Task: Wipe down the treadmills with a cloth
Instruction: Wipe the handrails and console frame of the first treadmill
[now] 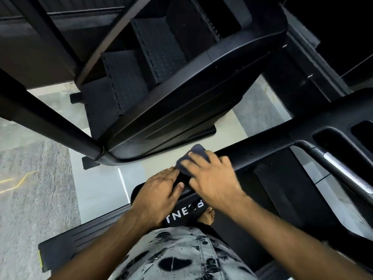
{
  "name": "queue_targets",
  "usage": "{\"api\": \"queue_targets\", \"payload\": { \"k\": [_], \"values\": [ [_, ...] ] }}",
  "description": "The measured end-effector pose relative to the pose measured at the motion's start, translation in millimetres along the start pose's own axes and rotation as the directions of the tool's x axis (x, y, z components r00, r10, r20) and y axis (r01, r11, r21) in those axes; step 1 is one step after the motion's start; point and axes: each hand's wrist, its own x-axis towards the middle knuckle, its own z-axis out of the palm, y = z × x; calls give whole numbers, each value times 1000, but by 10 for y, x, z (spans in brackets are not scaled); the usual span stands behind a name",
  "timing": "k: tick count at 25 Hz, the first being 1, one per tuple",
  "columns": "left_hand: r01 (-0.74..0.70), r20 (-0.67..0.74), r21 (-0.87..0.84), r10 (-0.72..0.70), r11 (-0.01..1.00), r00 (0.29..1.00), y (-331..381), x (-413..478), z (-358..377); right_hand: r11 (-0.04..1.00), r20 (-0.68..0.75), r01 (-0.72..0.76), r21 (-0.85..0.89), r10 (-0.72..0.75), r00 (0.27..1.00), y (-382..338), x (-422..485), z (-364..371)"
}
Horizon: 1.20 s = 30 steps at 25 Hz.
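I stand on a black treadmill and look down at its left handrail. My right hand presses a dark blue cloth onto the rail near its end, fingers spread over the cloth. My left hand grips the rail's end just left of the cloth, thumb curled underneath. The two hands almost touch.
A black stair-climber machine stands right beyond the handrail, its long rail crossing at the left. The treadmill console and a silver grip lie to the right. Pale floor tiles and grey carpet lie at the left. My bare foot rests on the deck.
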Motion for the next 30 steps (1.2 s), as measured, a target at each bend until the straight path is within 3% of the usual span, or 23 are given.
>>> {"api": "queue_targets", "payload": {
  "k": [1, 3, 4, 6, 8, 9, 11, 12, 15, 16, 17, 19, 20, 22, 23, 24, 26, 27, 29, 30],
  "values": [
    [0, -2, -6, 0, 1000, 1000, 30, 27, 5, 998, -41, -48, 31, 50, 998, 308, 101, 28],
    [8, 19, -4, -8, 1000, 1000, 76, 48, 28, 924, -9, -382, -16, 382, 924, 619, 186, -67],
    [17, 26, 4, -17, 1000, 1000, 96, 52, 43, 908, -26, -418, -33, 417, 908, 581, 176, -70],
    [16, 5, 8, -16, 1000, 1000, 140, 94, 47, 984, -48, -179, -11, 179, 983, 186, 36, 43],
    [4, -16, -20, -4, 1000, 1000, 197, 152, 24, 1000, -63, -4, 18, 5, 998, 197, -107, 39],
    [-1, -19, -30, 0, 1000, 1000, 216, 175, 23, 995, -122, -82, 55, 88, 989, 482, -19, 50],
    [-8, 4, -16, 8, 1000, 1000, 235, 189, 51, 907, -75, -416, 65, 420, 904, 732, 33, -6],
    [-5, 14, -6, 6, 1000, 1000, 244, 195, 77, 897, -116, -439, 59, 443, 889, 695, 29, 31],
    [-13, 17, -9, 14, 1000, 1000, 304, 272, 114, 995, -183, -97, -36, 89, 979, 394, -228, 236],
    [-13, 18, -11, 13, 1000, 1000, 330, 302, 109, 998, -154, -61, -26, 56, 986, 609, -197, 222],
    [-11, 17, -12, 11, 1000, 1000, 347, 327, 108, 983, -180, -178, 55, 185, 966, 878, -92, 169],
    [-13, 22, -1, 13, 1000, 1000, 366, 358, 126, 861, -95, -496, 108, 506, 857, 1000, -20, 48],
    [-13, 25, 4, 13, 1000, 1000, 391, 366, 137, 870, -143, -485, 89, 493, 858, 902, -7, 118],
    [-23, 26, 3, 23, 1000, 999, 461, 410, 144, 974, -181, -228, -9, 223, 958, 576, -183, 246],
    [-25, 27, 1, 25, 1000, 999, 491, 434, 136, 986, -181, -157, -49, 146, 973, 647, -230, 255],
    [-23, 24, 0, 23, 1000, 999, 509, 453, 132, 980, -191, -198, -20, 191, 963, 908, -155, 246],
    [-24, 21, 5, 24, 1000, 999, 510, 483, 148, 853, -169, -517, 72, 521, 837, 1201, -33, 98],
    [-20, 25, 8, 20, 1000, 999, 520, 488, 161, 831, -163, -552, 71, 556, 815, 1178, -19, 95],
    [-17, 26, 6, 17, 1000, 1000, 560, 520, 181, 957, -196, -288, 5, 284, 939, 839, -123, 244],
    [-18, 27, 1, 18, 1000, 999, 590, 550, 169, 986, -218, -166, -33, 155, 964, 829, -191, 270]
  ]
}}
